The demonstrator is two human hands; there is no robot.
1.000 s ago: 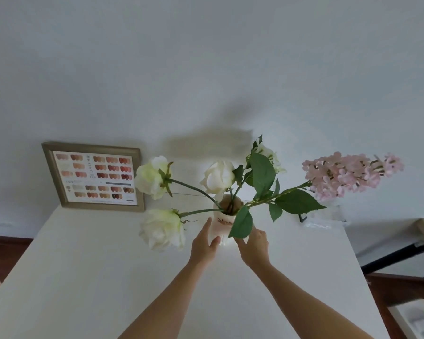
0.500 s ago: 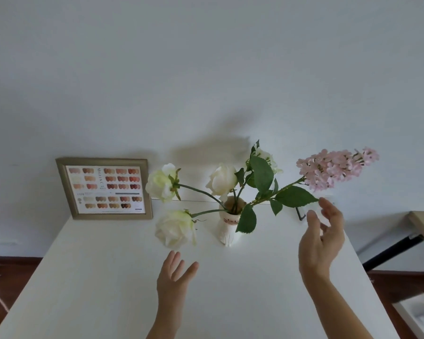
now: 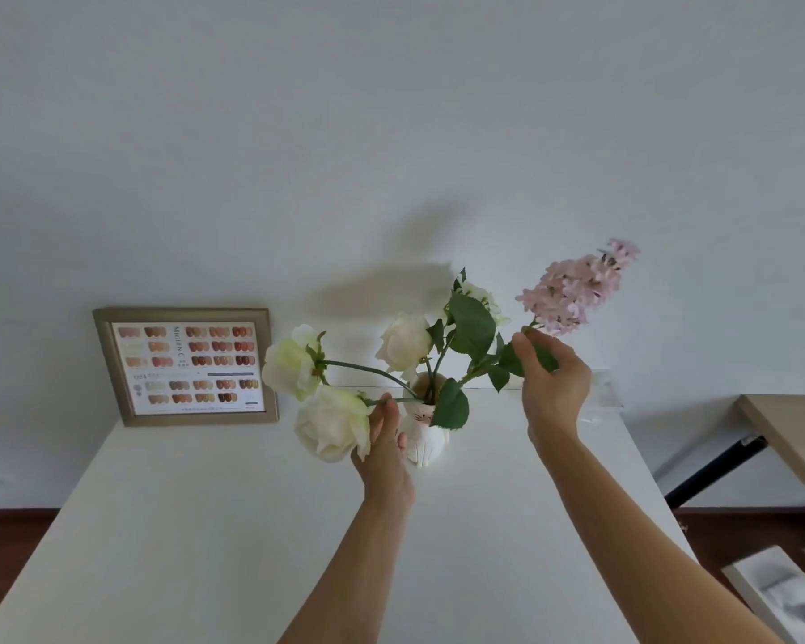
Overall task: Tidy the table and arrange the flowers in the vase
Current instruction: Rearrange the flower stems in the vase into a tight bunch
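Observation:
A small white cat-face vase (image 3: pixel 425 434) stands near the far edge of the white table (image 3: pixel 252 527). Several white roses and a pink lilac sprig (image 3: pixel 577 285) fan out from it. My left hand (image 3: pixel 384 450) pinches the stem of the lowest white rose (image 3: pixel 333 422), just left of the vase. My right hand (image 3: pixel 554 378) grips the lilac's stem below the blossoms, and the sprig is tilted up to the right. Two other roses (image 3: pixel 294 362) (image 3: pixel 403 341) lean left and upright.
A framed colour-swatch chart (image 3: pixel 184 364) leans against the wall at the table's back left. A clear object (image 3: pixel 600 397) sits behind my right hand. A wooden desk edge (image 3: pixel 791 434) is on the right, and a white box (image 3: pixel 781 592) lies on the floor.
Both hands left the vase, opened in the air, then closed on stems: the left on the lowest rose, the right on the lilac, which has swung upward.

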